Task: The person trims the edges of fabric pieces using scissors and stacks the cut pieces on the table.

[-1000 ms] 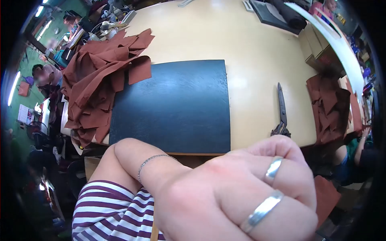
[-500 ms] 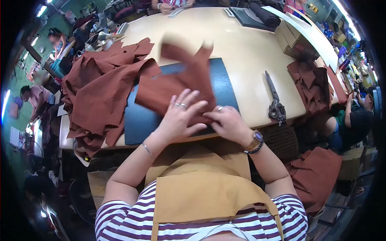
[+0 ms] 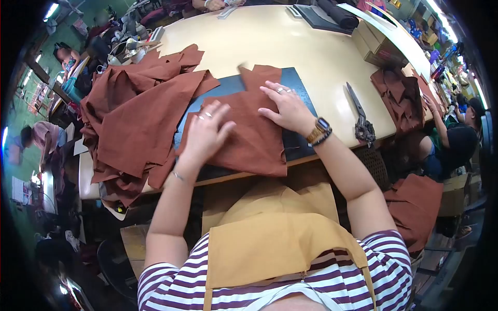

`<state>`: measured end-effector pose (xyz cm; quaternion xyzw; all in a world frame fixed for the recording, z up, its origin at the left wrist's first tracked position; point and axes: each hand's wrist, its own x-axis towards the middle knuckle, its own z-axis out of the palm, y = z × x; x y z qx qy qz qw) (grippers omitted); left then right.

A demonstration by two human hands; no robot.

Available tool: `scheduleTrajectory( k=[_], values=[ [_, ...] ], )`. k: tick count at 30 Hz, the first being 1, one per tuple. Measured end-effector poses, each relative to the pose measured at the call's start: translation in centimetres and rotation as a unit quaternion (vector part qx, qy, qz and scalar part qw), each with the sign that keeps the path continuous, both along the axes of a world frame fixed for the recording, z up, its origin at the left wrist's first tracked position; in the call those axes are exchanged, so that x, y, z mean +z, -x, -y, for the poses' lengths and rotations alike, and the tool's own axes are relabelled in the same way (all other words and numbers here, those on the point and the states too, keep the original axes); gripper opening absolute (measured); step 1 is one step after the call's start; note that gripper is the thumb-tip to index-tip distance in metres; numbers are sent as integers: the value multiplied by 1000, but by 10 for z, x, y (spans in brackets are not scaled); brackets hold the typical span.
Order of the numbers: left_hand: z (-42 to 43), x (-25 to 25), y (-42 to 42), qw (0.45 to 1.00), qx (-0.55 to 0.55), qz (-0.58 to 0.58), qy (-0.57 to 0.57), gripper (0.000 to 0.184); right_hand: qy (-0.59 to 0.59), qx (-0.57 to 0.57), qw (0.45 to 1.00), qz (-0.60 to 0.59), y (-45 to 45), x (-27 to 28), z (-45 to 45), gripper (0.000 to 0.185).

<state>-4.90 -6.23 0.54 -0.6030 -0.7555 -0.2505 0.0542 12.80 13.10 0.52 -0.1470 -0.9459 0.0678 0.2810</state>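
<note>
A rust-brown fabric piece (image 3: 249, 140) lies over the dark board (image 3: 298, 88) at the table's near edge, its front corner hanging slightly past the edge. My left hand (image 3: 206, 133), a little blurred, is over the left part of the fabric with its fingers spread. My right hand (image 3: 288, 109) rests on the fabric's upper right part, fingers apart. Neither hand grips anything. Left of the board is a heap of brown fabric (image 3: 140, 119). Large dark scissors (image 3: 357, 103) lie to the right, their handles wrapped in cloth.
More brown fabric (image 3: 398, 98) hangs at the right edge of the table (image 3: 233, 39), near cardboard boxes (image 3: 376, 46). A dark roll (image 3: 337, 14) lies at the back right. Another brown stack (image 3: 415, 207) is at the lower right. People sit at the left, right and far side.
Both hands have released the fabric and opened over it. The lifted, folded piece now lies flatter on the board. My left hand moved left, my right hand up and away from the near edge.
</note>
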Motion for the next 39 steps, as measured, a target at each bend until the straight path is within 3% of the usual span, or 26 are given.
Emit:
scheduleTrajectory(
  k=[2, 5, 8, 9, 12, 13, 14, 16, 18, 20, 22, 23, 25, 26, 27, 28, 29, 30, 32, 34, 37, 39],
  values=[
    [-3, -5, 27, 994, 99, -25, 38, 53, 27, 26, 997, 74, 10, -1, -8, 48],
    [-4, 14, 41, 981, 138, 68, 116, 50, 133, 41, 970, 199, 22, 18, -24, 45],
    [-11, 17, 59, 967, 80, 175, 168, 39, 229, 58, 936, 261, 26, 40, -34, 34],
    [-16, 14, 69, 973, 82, 160, 146, 35, 200, 91, 951, 216, 27, 37, -47, 31],
    [-42, 22, 90, 990, 97, 90, 50, 22, 179, 65, 953, 238, 40, 73, -81, 29],
    [-57, 32, 102, 994, 105, 22, 32, 22, 172, 37, 962, 211, 46, 84, -92, 27],
    [-68, 38, 107, 993, 91, -6, -77, 20, 164, 8, 969, 183, 52, 97, -104, 25],
    [-86, 82, 108, 986, 120, -49, -100, 20, 19, -60, 994, 85, 60, 128, -118, 22],
    [-102, 121, 110, 971, 139, -29, -191, 21, -89, -15, 989, -120, 68, 159, -138, 22],
    [-109, 155, 112, 924, 3, 14, -382, 18, -170, -8, 955, -242, 60, 199, -122, 19],
    [-85, 182, 85, 910, -21, 75, -408, 18, -137, 102, 939, -299, 31, 235, -73, 22],
    [-70, 178, 80, 909, -55, 78, -407, 17, -16, 47, 972, -230, 8, 241, -44, 18],
    [-34, 157, 76, 929, -84, 25, -359, 15, -190, 114, 944, -245, -11, 210, -51, 11],
    [-14, 138, 71, 947, -79, -32, -311, 15, -223, 81, 948, -213, -25, 189, -45, 8],
    [4, 119, 52, 918, -124, 252, -281, 12, -147, 72, 976, -144, -44, 165, -28, 8],
    [21, 97, 34, 813, -153, 515, -224, 13, -74, 101, 984, -131, -58, 144, -12, 8],
    [37, 74, 29, 951, -165, 229, -126, 14, 28, 112, 990, -84, -71, 115, -3, 9],
    [53, 52, 24, 978, -161, -85, -100, 20, 163, 115, 980, 12, -86, 91, 5, 10],
    [81, 10, 4, 988, -151, -26, 4, 14, 262, 125, 950, 118, -109, 55, 15, 19],
    [95, -1, -15, 986, -145, 48, 59, 21, 358, 64, 924, 119, -119, 30, 21, 29],
    [95, 0, -30, 994, -67, 74, 32, 22, 316, -59, 947, 28, -117, 19, 29, 41],
    [89, 4, -39, 994, -16, 104, -10, 25, 158, -92, 982, -43, -106, 7, 30, 46]
  ],
)
